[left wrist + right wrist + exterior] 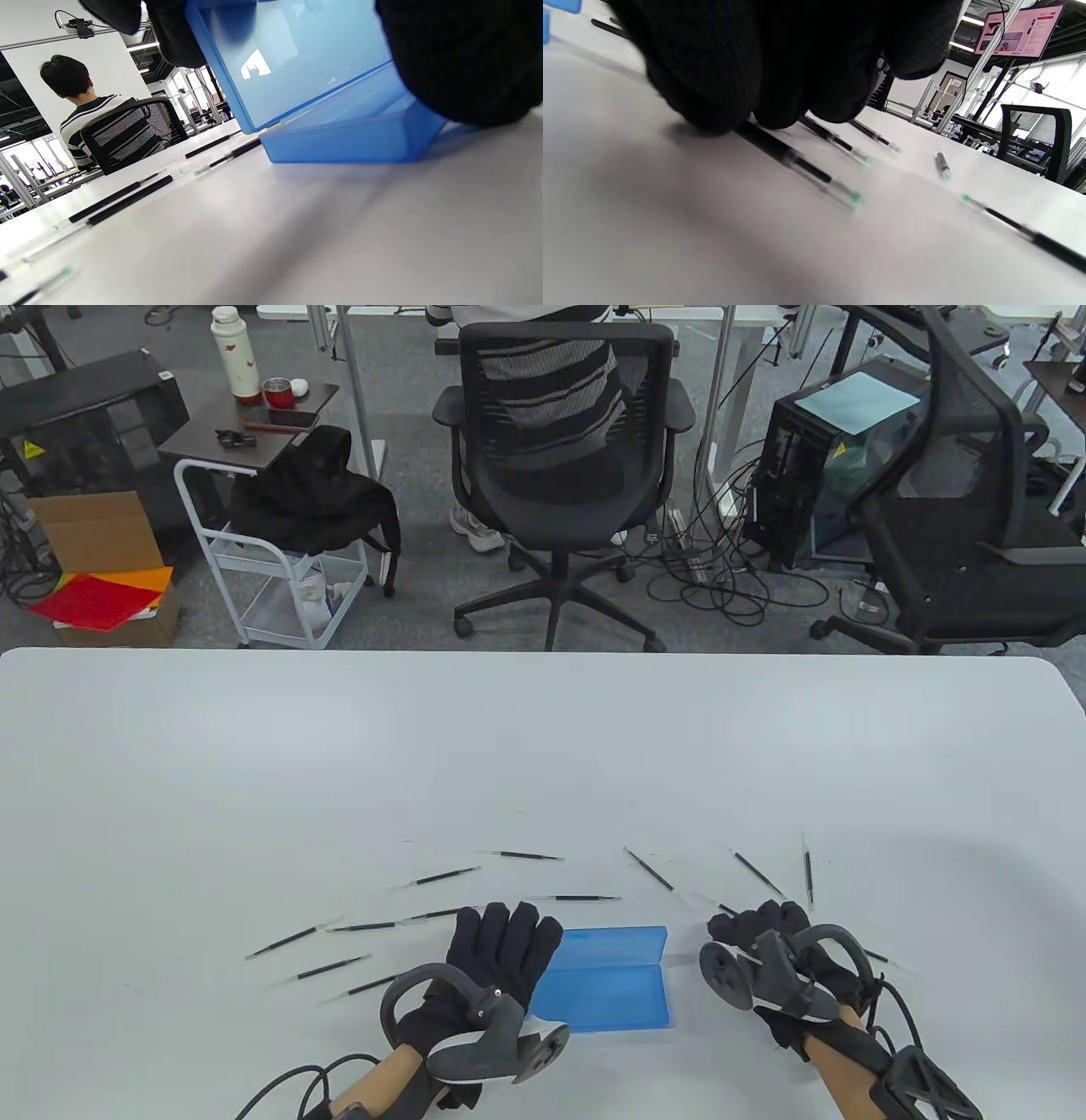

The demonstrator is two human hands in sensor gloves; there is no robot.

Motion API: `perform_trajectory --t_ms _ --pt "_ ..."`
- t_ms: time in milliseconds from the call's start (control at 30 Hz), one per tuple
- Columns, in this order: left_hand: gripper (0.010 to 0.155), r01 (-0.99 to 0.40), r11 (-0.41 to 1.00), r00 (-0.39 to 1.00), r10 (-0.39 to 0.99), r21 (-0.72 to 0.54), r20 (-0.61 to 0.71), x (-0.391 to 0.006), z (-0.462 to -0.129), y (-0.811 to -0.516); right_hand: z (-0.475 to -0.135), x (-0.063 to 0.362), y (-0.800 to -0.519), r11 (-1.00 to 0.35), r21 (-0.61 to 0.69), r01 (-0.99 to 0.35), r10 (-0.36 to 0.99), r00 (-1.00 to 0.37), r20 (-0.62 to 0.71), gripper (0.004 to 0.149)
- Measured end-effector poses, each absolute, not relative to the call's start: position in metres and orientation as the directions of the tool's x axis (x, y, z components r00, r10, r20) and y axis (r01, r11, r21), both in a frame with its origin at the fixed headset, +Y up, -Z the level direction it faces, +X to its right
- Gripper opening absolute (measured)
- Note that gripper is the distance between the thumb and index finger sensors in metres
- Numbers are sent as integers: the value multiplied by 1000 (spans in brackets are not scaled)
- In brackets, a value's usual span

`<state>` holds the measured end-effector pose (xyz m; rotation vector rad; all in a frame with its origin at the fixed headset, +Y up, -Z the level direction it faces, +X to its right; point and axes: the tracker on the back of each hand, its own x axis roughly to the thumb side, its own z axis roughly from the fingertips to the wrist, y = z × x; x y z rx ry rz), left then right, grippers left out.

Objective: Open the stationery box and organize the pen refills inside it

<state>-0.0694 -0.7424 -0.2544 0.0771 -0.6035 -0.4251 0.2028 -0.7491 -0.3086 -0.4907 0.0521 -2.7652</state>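
Observation:
The translucent blue stationery box [604, 997] lies open near the table's front edge, its lid [618, 943] folded back on the far side. My left hand [502, 950] rests with straight fingers on the box's left end; in the left wrist view its fingers [169, 38] sit against the tilted lid [297, 55]. Several black pen refills [445, 876] lie scattered in an arc beyond the box. My right hand [759, 923] is to the right of the box, with its fingers [721, 76] curled down and pinching the end of one refill [797, 163] on the table.
More refills lie left of my left hand [284, 942] and beyond my right hand [758, 872]. The white table [543, 746] stretches away past them. Behind its far edge a person sits in an office chair [560, 432].

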Motion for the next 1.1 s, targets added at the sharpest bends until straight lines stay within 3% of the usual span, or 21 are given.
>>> perform_trajectory --t_ms 333,533,900,1100 --pt "123 372 906 737 -419 200 530 -69 -254 -742 -306 195 -754 -919 -128 373 -395 -859 326 55" --pt "123 379 903 735 -427 202 527 -69 -253 -742 -308 193 -755 -923 -94 374 -384 -866 320 58" --pt "123 373 907 737 -418 195 531 -69 -254 -743 -310 201 -752 -956 -60 287 -292 -912 288 62" --pt "123 367 910 738 -410 191 536 -70 -254 -744 -299 200 -726 -967 -141 212 -246 -924 293 63"
